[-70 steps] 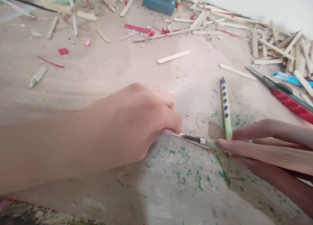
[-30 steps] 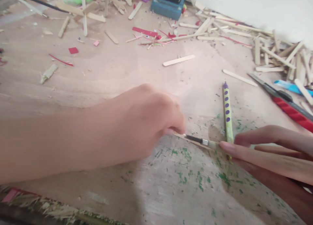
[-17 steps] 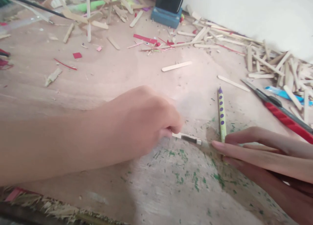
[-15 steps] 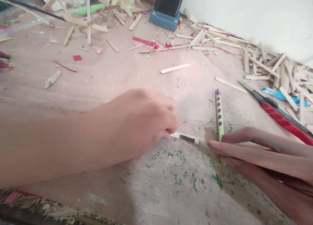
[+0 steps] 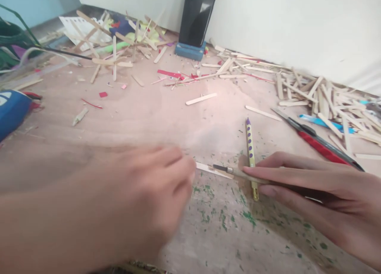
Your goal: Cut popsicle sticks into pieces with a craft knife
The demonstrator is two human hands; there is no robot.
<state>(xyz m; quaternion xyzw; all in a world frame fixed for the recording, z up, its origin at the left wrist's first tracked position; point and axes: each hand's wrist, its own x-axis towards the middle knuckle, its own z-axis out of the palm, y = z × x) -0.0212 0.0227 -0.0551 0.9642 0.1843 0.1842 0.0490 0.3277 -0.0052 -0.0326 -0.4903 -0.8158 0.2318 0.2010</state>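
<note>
- At the far left edge a blue object (image 5: 10,111) lies on the table (image 5: 143,115); only a part of it is in view.
- Behind it, near the wall, there is a loose heap of wooden sticks (image 5: 119,48) with some red paper scraps (image 5: 168,73) around.
- The left hand (image 5: 143,198) is blurred and low over the table, its fingers loosely curled. Its fingertips are just beside the near end of a thin wooden stick (image 5: 210,169); I cannot tell if they touch it or hold anything.
- This stick lies flat on the table between the two hands, above an area with green paint marks (image 5: 222,218).
- A black stand on a blue base (image 5: 190,50) is at the wall, well apart from the hands.
- One single ice-cream stick (image 5: 201,98) lies alone in the middle of the table.
- The small brush (image 5: 229,171) rests its dark tip on the thin stick; its metal ring is visible.
- A yellow-green pencil with purple dots (image 5: 250,151) lies just behind the brush, and its lower part goes under the fingers.
- The right hand (image 5: 315,194) holds the brush handle between its long stretched fingers, low and almost flat to the table.
- A red-handled cutter (image 5: 318,145) lies behind the right hand.
- At the far right a big pile of sticks (image 5: 333,99) lies along the white wall, with a blue pen (image 5: 315,121) among them.
</note>
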